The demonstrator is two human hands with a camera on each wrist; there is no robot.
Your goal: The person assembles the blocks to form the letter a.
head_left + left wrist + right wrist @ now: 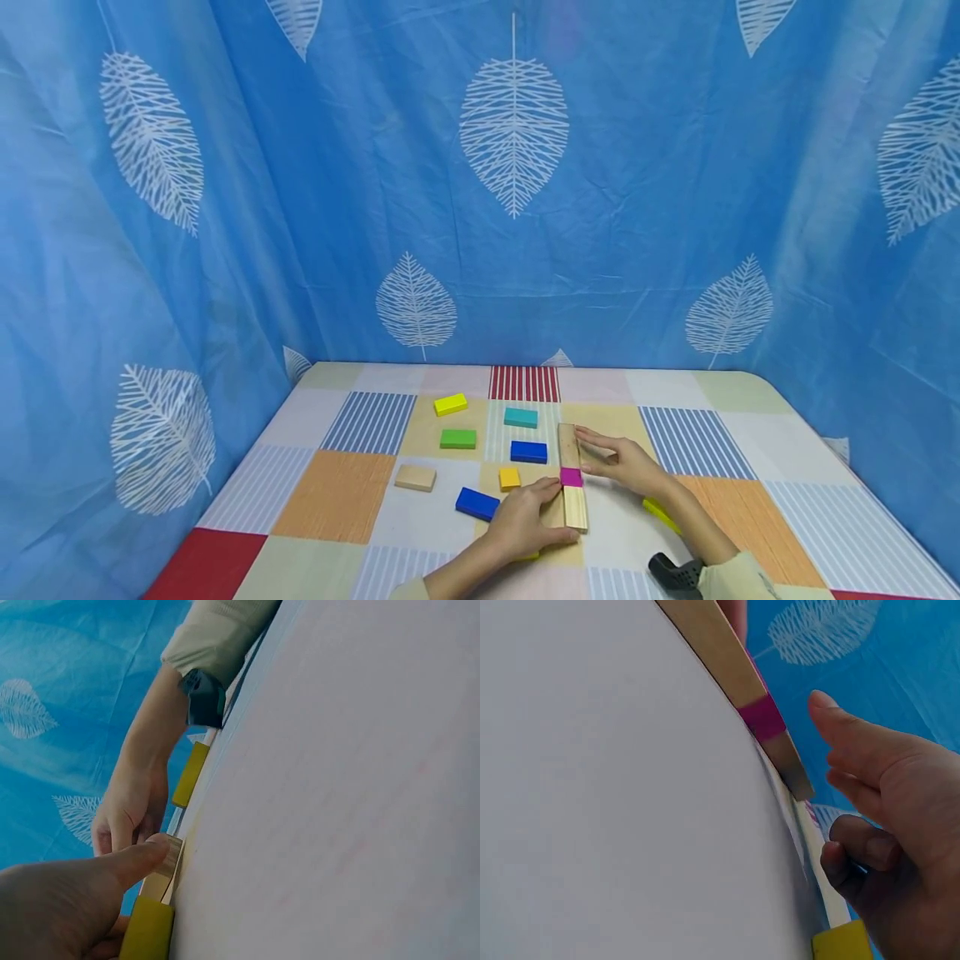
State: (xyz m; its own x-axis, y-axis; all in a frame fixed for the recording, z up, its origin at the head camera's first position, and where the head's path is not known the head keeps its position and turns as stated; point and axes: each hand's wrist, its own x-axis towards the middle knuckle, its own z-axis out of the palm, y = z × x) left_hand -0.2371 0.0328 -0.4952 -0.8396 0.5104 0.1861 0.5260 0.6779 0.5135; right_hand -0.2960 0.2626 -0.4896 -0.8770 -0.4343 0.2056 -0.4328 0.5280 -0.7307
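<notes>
Pinching near wooden block [575, 508] lengthwise in left hand [522, 521], with thumb against its near end and fingertip beside magenta block [572, 477]. Spreading right hand [628, 464] loosely just right of far wooden block [567, 447], gripping nothing.

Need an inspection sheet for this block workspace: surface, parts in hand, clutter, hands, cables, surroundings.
Surface: patchwork-print tablecloth.
Job's things: row of far wooden block, magenta block, near wooden block.
Clutter: loose yellow block, green block, teal block, two blue blocks, orange-yellow block, plain wooden block; more yellow, partly hidden, by the left hand and right forearm.
Left hand: thumb at the near wooden block, a fingertip by the magenta block.
Right hand: beside the far wooden block; right wrist view shows a gap.
Right sleeve: dark device.
Cables: nothing seen.
Surroundings: blue curtain, white leaf print.
</notes>
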